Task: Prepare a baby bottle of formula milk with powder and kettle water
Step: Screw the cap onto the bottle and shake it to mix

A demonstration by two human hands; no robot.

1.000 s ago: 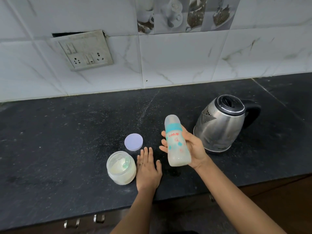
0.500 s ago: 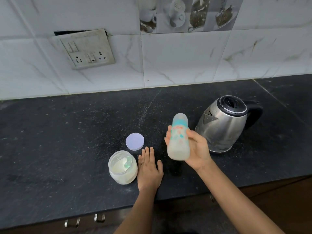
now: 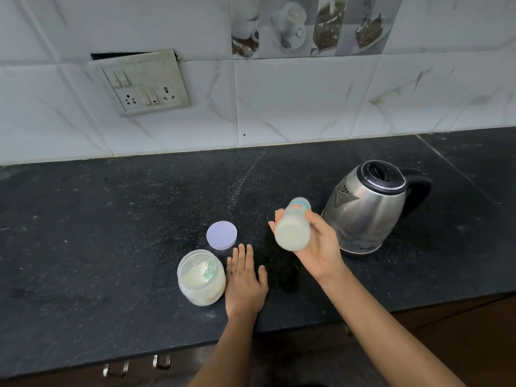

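Bottle (image 3: 293, 227): milky, tipped base toward camera, print blurred, unreadable
Right hand (image 3: 318, 247): grip wrapped around bottle, above worktop (image 3: 111, 219)
Left hand (image 3: 244, 280): flat, fingers spread
Nearby: kettle (image 3: 368, 208), powder jar (image 3: 201, 276), lid (image 3: 221, 235)

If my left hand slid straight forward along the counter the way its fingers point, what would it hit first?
Probably the round lid, lying flat just beyond the left hand. The fingers aim slightly to its right edge, so they might only clip it; past that the counter looks free up to the wall.

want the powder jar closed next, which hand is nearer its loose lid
Left. The left hand lies flat on the counter just below-right of the lid; the right hand holds the baby bottle farther right.
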